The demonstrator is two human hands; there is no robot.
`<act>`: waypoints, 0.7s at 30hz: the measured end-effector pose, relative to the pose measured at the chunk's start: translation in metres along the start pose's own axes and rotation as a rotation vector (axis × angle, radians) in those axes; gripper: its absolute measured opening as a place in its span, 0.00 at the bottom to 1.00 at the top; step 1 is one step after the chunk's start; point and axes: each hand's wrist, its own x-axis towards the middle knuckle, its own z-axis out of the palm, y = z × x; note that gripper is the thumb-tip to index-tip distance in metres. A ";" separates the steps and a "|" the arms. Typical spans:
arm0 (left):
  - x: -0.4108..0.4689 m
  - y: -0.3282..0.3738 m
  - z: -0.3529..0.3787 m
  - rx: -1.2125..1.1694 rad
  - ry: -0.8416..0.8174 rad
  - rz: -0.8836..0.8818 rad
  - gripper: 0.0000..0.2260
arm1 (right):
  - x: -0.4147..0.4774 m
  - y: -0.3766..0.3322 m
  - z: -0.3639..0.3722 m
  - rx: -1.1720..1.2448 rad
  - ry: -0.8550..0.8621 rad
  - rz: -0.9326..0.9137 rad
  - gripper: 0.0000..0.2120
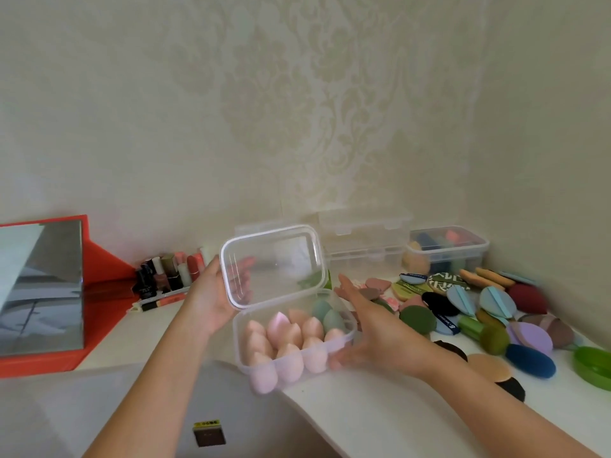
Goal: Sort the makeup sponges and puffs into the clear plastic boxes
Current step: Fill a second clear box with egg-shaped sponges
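A clear plastic box (344,347) sits at the white table's front edge, packed with several pink and two teal egg-shaped sponges (291,338). Its clear lid (272,264) stands tilted up behind the box. My left hand (211,292) grips the lid by its left edge, with the fingers visible through the plastic. My right hand (367,328) is against the box's right side, fingers spread. A heap of flat puffs (479,309) in green, blue, purple, black and tan lies to the right.
A second clear box (446,249) with coloured sponges stands at the back right, with more clear boxes (363,239) beside it against the wall. Nail polish bottles (168,272) and a red-framed mirror (43,289) stand left. A green lid (595,365) lies far right.
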 end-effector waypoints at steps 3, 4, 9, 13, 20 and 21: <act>-0.011 0.002 0.002 0.176 -0.084 0.119 0.16 | 0.001 -0.003 0.005 -0.016 0.047 -0.013 0.51; -0.015 0.002 0.001 0.285 -0.138 0.134 0.12 | 0.001 -0.004 0.007 -0.009 0.071 -0.018 0.50; -0.027 0.003 -0.004 0.906 -0.392 0.150 0.12 | 0.002 -0.005 0.005 -0.038 0.255 -0.022 0.58; -0.026 -0.011 0.012 1.314 -0.340 0.385 0.20 | -0.002 -0.006 -0.004 -0.345 0.102 -0.170 0.44; -0.029 -0.018 0.025 1.833 -0.396 0.082 0.57 | 0.003 -0.005 -0.011 -0.282 -0.052 -0.167 0.34; -0.029 -0.015 0.028 1.848 -0.408 0.037 0.57 | 0.004 -0.004 -0.012 -0.279 -0.054 -0.167 0.32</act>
